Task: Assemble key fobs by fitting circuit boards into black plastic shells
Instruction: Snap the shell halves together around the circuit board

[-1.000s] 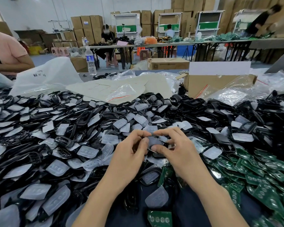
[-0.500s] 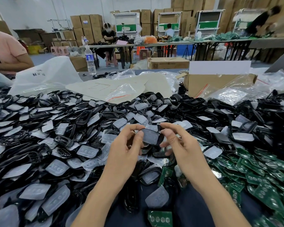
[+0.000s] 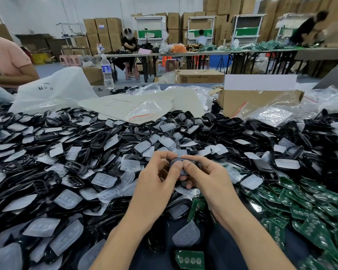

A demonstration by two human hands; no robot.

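**A:** Where is the shell [image 3: 177, 160]?

**B:** Lifted just above the heap, over the middle of the worktop [image 3: 224, 248]. It is pinched from both sides. The left hand [image 3: 156, 180] and right hand [image 3: 207, 176] each have a thumb on top and fingers curled beneath.

**A:** How will it handle?

**B:** Light, I'd judge, and stiff but thin. It looks like hard, glossy plastic, so probably slippery and apt to spring out if squeezed at one end. I would hold it by the long edges and press evenly along the rim with the thumb pads. I would keep off the middle, where a board underneath might flex or crack.

**A:** Is a board inside?

**B:** Cannot tell. The thumbs cover most of the top and the fingers hide the underside, so only a dark sliver shows. Whether it is fully seated is hidden too.

**A:** And the spares?

**B:** Green boards [image 3: 300, 207] are heaped at the near right corner. Loose shells [image 3: 74, 166] and clear pads [image 3: 103, 180] cover the left and far side. They overlap so thickly that single pieces are hard to make out, and both heaps are cut off at the side edges.
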